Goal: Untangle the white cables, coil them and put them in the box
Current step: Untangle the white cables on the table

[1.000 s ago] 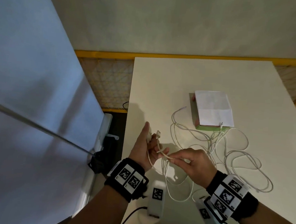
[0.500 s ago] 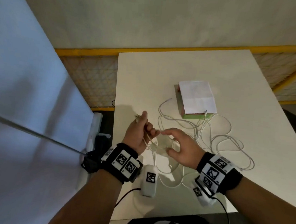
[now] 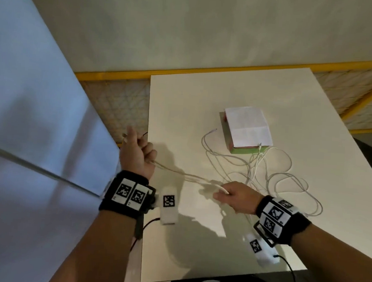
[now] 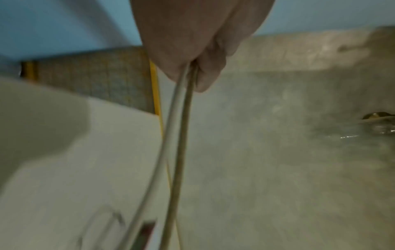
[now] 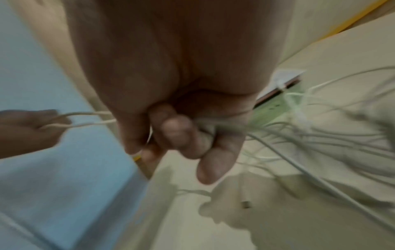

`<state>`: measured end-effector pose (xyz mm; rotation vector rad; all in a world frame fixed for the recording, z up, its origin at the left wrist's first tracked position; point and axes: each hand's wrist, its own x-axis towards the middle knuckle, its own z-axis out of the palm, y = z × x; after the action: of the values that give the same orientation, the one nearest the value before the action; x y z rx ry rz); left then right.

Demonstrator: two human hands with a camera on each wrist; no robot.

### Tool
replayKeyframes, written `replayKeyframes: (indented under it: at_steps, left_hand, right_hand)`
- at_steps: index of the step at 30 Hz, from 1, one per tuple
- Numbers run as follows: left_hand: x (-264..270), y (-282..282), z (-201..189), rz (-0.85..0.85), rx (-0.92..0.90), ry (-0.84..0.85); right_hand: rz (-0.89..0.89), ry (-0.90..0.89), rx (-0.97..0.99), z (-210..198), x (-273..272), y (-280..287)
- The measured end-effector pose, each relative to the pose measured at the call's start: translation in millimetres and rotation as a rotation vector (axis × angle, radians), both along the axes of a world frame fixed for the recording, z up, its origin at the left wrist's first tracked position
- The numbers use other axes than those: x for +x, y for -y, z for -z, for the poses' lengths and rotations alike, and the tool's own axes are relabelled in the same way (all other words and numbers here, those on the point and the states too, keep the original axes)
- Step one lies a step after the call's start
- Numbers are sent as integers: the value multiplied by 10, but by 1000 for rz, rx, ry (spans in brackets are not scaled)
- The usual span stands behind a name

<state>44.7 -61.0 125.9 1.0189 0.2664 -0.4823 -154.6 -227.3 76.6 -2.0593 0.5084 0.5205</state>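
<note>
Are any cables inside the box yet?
No, the box is closed by its white lid, and the cables lie loose on the table.

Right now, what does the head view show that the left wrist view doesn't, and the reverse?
Head only: the right hand gripping white cable strands, the tangle of loose white cables on the white table, and the paper-topped green box beyond it.

Left wrist only: a close look at two strands side by side emerging from under the curled fingers; it is blurred.

Both: the left hand gripping the strands stretched toward the right hand, plus the yellow-framed barrier.
</note>
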Motion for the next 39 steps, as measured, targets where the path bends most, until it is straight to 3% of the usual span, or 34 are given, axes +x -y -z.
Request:
replayKeyframes:
  at_steps: [2, 4, 11, 13, 16, 21, 25, 31, 34, 39]
  left_hand:
    - [168, -223, -5, -36, 49, 47]
    - [197, -344, 54, 36, 124, 93]
    - [-482, 75, 327, 737, 558, 383]
    - [-631, 253, 323, 817, 608, 407]
    - [-757, 468, 259, 786, 594, 386]
    - [-670, 500, 276, 529, 594, 368]
    - [-248, 325, 151, 204, 312, 186]
    - [217, -94, -167, -78, 149, 204]
    - [160, -121, -117, -18, 281, 259]
    - [-367, 216, 147, 460, 612, 373]
  right_hand:
    - [113, -52, 24, 90, -168, 150]
    - [194, -22, -13, 57, -232, 194]
    - [262, 183, -255, -285, 197, 13]
    - [190, 234, -248, -350, 304, -81]
    - [35, 288, -230, -384, 362, -201]
    - [8, 305, -197, -305, 267, -157]
    - [64, 235, -265, -159, 0, -19]
    - [242, 236, -387, -160, -93, 318]
    - [280, 317, -391, -293, -10, 341]
    - [243, 435, -438, -474, 279, 230]
